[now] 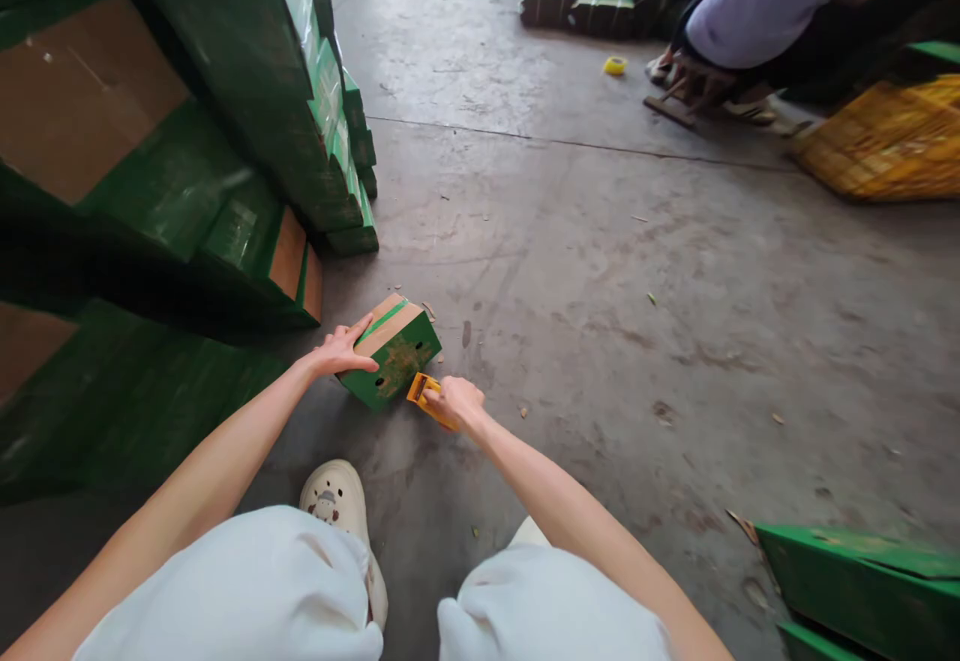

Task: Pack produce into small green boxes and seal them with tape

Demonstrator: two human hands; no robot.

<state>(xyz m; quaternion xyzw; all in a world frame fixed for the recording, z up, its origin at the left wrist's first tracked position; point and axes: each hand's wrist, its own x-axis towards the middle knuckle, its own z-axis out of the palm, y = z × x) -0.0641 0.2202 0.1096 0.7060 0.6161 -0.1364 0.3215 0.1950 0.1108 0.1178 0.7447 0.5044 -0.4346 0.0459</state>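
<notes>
A small green and brown cardboard box (405,351) sits on the concrete floor, with a green strip along its brown top and dark holes in its side. My left hand (341,351) grips the box's left end, thumb on the green side and fingers stretched over the top edge. Just right of the box, my right hand (459,401) is closed around a yellow tape dispenser (427,391). The dispenser's front end is close to the box's lower right side; I cannot tell whether they touch. My palm and fingers partly hide its body.
Stacked green boxes (247,91) rise at the left. A green carton (862,571) stands at lower right. Farther off are a tape roll (615,66), a seated person (772,1), a yellow crate (885,141) and bundled green boxes (577,6). My shoe (337,506) is near the box.
</notes>
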